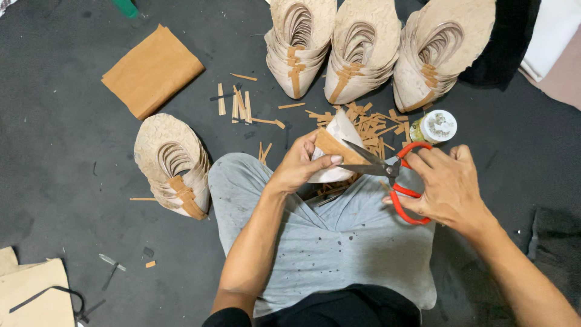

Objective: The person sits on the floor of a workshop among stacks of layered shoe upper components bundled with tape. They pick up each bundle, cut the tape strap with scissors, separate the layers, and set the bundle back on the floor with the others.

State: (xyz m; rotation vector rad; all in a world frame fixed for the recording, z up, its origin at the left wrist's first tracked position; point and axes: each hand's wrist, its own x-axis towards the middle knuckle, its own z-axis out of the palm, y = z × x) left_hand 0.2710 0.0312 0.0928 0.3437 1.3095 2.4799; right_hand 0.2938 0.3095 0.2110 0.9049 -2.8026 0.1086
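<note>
Head view. The left hand (301,165) pinches a cream shoe upper (336,151) with a tan strip, thumb and fingers pressed on it, above the lap. The right hand (445,188) has its fingers through the red scissors (390,172), blades parted at the strip. Judged from the layout, much is done: three stacks of uppers (363,51) stand ahead, one stack (172,163) lies left, and offcuts (363,118) litter the floor. A folded tan sheet (151,69) remains. The held piece is pointed, pale, tan-edged.
</note>
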